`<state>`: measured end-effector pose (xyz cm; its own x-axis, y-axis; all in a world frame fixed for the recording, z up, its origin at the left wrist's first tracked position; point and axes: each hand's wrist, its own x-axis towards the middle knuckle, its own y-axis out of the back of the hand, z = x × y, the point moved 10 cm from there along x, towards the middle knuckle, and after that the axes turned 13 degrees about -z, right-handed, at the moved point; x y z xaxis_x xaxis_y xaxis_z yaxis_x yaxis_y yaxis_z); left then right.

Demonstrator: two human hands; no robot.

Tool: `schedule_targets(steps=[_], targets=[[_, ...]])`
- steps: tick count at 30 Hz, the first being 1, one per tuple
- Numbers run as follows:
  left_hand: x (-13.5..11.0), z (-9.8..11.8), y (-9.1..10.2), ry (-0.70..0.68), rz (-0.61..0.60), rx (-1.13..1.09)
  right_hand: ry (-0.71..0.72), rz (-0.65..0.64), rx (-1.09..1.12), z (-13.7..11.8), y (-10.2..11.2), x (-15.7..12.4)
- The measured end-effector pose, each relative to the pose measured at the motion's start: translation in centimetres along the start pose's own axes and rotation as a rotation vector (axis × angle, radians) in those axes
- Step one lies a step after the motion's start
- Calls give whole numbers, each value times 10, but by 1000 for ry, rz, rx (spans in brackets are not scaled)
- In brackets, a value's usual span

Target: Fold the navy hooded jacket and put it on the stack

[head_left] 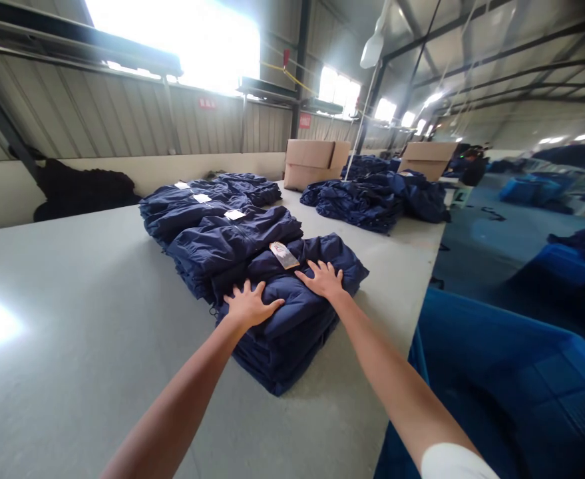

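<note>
You are pressing your left hand (252, 305) and your right hand (323, 279) down on top of a stack of folded navy padded jackets (287, 352). Both hands are open and released, with fingers splayed and nothing clenched or grasped. The flat palms appear to be spreading your weight across the slick quilted fabric, which would keep the layers squared and stop them from sliding. The stack is sitting on the grey bench (82, 332), close to your body and within easy reach of both arms.

A paper hang tag (284, 255) is lying on the far part of the stack, just beyond your fingertips, where it is staying clear of your palms. Behind it, more stacks of navy jackets (222, 233) are lining up in a row, probably so that each pile stays separate and easy to count. Small white labels (235, 215) are showing on top of them.

Farther along the bench, a looser heap of navy jackets (367, 199) is lying near two cardboard cartons (315, 164). A blue plastic crate (492, 392) is standing just off the bench edge at your right, conveniently close to the stack, while another person (473, 169) is working in the distance.
</note>
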<state>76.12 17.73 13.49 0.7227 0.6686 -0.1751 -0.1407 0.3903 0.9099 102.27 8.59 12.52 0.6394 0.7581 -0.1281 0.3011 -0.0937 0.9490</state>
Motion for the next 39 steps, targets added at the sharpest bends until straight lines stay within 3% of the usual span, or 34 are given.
schedule_targets(steps=[2, 4, 6, 8, 10, 12, 14, 16, 20, 24, 26, 29, 34, 39], targets=[[6, -11, -22, 65, -145, -68, -8, -94, 1, -4, -12, 0], [-2, -19, -24, 39, -131, -102, -14, -98, -17, -5, -14, -4], [-24, -33, -20, 8, -81, -120, 6, -15, -42, -10, -6, -14], [-58, -58, -17, 17, -31, -142, 98, 168, -36, -27, 10, -30], [-101, -92, -16, 52, 32, -145, 275, 404, 26, -59, 26, -57], [-152, -134, -19, 100, 92, -111, 470, 598, 130, -102, 31, -92], [-208, -180, -29, 175, 126, -63, 662, 669, 218, -159, 19, -133], [-268, -229, -41, 284, 149, -27, 875, 597, 281, -227, -11, -181], [-395, -315, -65, 512, 219, 2, 1230, 118, 318, -364, -120, -294], [-506, -360, -81, 597, 342, 17, 1408, -327, 152, -454, -241, -416], [-555, -371, -85, 632, 405, 25, 1476, -462, 27, -484, -286, -474], [-624, -381, -85, 703, 483, 46, 1594, -536, -109, -524, -325, -552], [-730, -396, -74, 811, 535, 119, 1761, -619, -155, -595, -363, -667], [-833, -425, -70, 1079, 650, 216, 1821, -682, -115, -649, -397, -753]])
